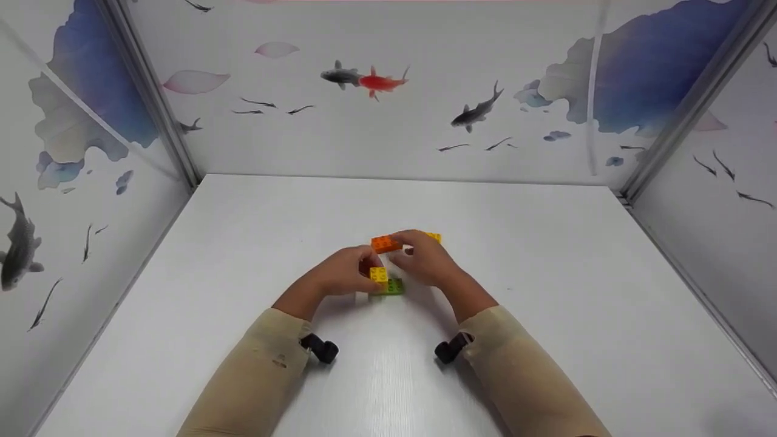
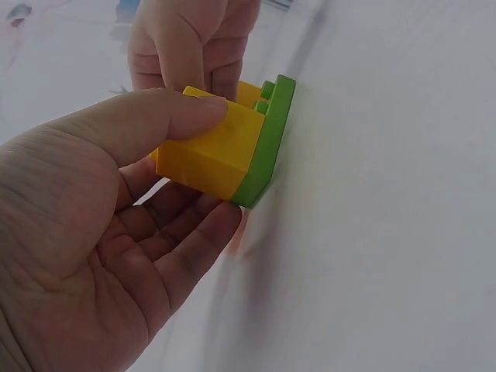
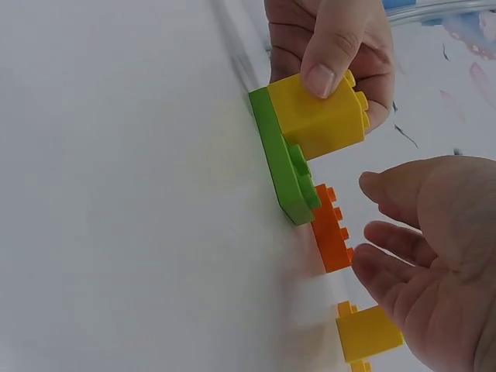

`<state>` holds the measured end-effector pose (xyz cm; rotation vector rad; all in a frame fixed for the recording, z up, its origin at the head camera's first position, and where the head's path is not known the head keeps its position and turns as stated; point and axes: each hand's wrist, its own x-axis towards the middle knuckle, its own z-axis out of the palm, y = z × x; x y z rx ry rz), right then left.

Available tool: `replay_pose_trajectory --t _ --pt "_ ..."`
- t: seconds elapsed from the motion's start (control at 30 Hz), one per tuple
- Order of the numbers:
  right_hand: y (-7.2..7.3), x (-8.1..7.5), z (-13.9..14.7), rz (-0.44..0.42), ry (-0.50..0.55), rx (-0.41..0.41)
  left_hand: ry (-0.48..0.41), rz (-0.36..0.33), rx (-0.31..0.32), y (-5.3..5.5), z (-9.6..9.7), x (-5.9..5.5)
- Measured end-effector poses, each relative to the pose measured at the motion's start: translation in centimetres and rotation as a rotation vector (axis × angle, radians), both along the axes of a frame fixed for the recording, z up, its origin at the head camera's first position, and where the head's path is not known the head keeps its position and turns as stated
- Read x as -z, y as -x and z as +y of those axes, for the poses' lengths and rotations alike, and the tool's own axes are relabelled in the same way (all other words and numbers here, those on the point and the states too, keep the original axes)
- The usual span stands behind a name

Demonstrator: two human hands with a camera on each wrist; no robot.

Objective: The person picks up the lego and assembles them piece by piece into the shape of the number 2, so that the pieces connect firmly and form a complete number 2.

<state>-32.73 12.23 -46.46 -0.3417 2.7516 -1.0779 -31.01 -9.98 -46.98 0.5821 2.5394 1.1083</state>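
My left hand [image 1: 342, 272] pinches a yellow toy brick [image 2: 205, 151] between thumb and fingers. That brick is mounted on one end of a flat green brick [image 3: 280, 167], whose bare studs show beside it. Close by on the right is my right hand [image 1: 430, 258], its fingers apart and relaxed with nothing between them. An orange brick [image 1: 383, 244] lies just beyond the green one, by the right fingertips [image 3: 364, 260]; whether they touch it I cannot tell. Partly hidden behind the right hand is another yellow brick [image 3: 370, 335].
A white tabletop [image 1: 546, 315] spreads around the hands. White panels painted with fish and leaves [image 1: 413, 133] enclose it at the back and both sides, with metal posts [image 1: 152, 91] in the corners. Black camera mounts [image 1: 322, 349] stick out from both sleeves.
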Motion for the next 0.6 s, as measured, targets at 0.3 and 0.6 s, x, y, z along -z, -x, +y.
replay_pose_trajectory --t 0.3,0.6 --pt "1.3 0.3 -1.1 -0.050 -0.024 -0.002 -0.020 -0.012 -0.004 0.0 0.0 0.2" --pt "2.0 1.0 -1.5 -0.067 -0.121 -0.034 -0.070 -0.021 0.004 0.4 -0.4 0.5"
